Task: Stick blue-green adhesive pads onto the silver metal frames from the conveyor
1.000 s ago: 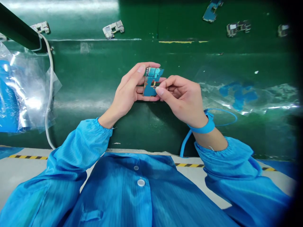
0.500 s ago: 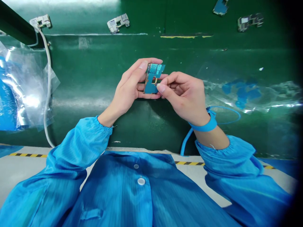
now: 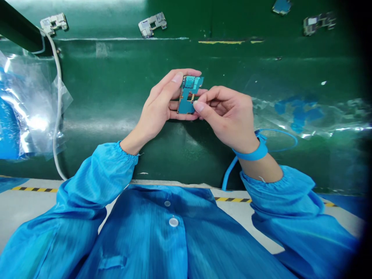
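A small circuit board (image 3: pixel 185 104), with a blue-green face and a cut-out near its middle, is held up over the green surface. My left hand (image 3: pixel 158 101) grips it from the left, thumb on the upper left edge and fingers behind it. My right hand (image 3: pixel 228 112) is closed in a pinch, thumb and index fingertips on the board's right edge beside the cut-out. Those fingertips cover the contact point, so any smaller part there is hidden. A blue wrist strap (image 3: pixel 252 154) circles my right wrist.
Other boards lie along the far side: one at left (image 3: pixel 54 24), a middle board (image 3: pixel 152 25), a blue-faced board (image 3: pixel 281 6) and a dark board (image 3: pixel 319 24). Plastic bags lie left (image 3: pixel 35 108) and right (image 3: pixel 308 110). A white cable (image 3: pixel 59 93) and the strap's coiled cord (image 3: pixel 229 173) cross the worktop.
The far boards appear slightly farther right and higher in view. Both hands keep nearly the same hold on the circuit board, with only a tiny shift.
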Demonstrator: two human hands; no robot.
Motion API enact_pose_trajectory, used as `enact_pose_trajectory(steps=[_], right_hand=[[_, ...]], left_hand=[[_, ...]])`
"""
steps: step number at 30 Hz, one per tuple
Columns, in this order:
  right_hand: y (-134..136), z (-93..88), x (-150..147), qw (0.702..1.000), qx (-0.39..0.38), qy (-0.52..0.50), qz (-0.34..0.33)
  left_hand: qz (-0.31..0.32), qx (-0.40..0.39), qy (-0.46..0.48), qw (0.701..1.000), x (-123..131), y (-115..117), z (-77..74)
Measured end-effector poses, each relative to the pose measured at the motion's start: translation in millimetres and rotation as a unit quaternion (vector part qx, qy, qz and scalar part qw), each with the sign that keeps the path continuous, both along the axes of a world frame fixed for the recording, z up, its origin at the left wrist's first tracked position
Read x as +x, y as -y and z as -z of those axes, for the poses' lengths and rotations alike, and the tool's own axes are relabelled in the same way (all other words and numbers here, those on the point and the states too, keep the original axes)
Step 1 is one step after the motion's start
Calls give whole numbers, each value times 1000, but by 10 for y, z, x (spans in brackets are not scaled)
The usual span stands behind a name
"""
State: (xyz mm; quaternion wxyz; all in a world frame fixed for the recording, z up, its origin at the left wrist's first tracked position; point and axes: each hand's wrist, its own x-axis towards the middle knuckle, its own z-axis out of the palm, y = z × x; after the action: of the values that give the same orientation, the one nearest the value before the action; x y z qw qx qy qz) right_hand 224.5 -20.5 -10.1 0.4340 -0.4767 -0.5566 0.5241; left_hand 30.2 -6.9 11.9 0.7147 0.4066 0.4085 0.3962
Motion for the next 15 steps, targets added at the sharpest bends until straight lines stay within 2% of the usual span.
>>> enact_pose_trajectory(steps=[15], right_hand=[[0, 13, -2, 1000, 4, 11, 8]], left_hand=[[-3, -1, 30, 1000, 5, 10, 22]])
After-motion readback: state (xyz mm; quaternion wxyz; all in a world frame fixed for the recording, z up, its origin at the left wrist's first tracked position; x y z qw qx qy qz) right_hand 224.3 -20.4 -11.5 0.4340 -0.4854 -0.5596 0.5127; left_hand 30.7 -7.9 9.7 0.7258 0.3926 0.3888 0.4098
